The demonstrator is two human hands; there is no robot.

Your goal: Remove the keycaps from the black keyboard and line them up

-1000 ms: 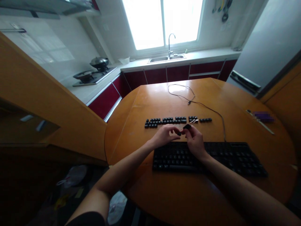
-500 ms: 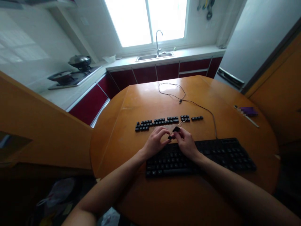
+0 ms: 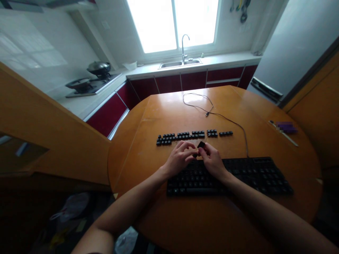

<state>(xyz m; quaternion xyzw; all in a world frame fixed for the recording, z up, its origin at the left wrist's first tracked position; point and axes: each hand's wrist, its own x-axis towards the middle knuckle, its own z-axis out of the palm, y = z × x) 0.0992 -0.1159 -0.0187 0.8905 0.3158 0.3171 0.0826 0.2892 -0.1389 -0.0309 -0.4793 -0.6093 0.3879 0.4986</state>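
Note:
My left hand point(image 3: 180, 157) hovers over the left part of the black keyboard point(image 3: 246, 173), its thumb and fingertips closed on a small dark keycap point(image 3: 195, 155), mostly hidden. Right beside it, my right hand point(image 3: 212, 160) pinches what looks like a keycap puller point(image 3: 201, 144), with a black block end and faint thin wire reaching away from me. The fingertips of both hands meet or nearly meet. Several loose black keycaps point(image 3: 183, 135) stand in rows on the table just beyond my hands. Part of the keyboard's upper left is covered by my hands.
The keyboard's cable point(image 3: 231, 120) curls across the wooden table point(image 3: 137, 148) toward its far edge. A thin pale stick point(image 3: 290, 139) and a purple item point(image 3: 287, 127) lie at the right. Beyond the table are a counter with a sink point(image 3: 172, 64) and a stove point(image 3: 96, 86).
My left fingers have moved right and closed in on the keycap near my right hand. The black block in my right hand has turned slightly. The whole view has shifted a little.

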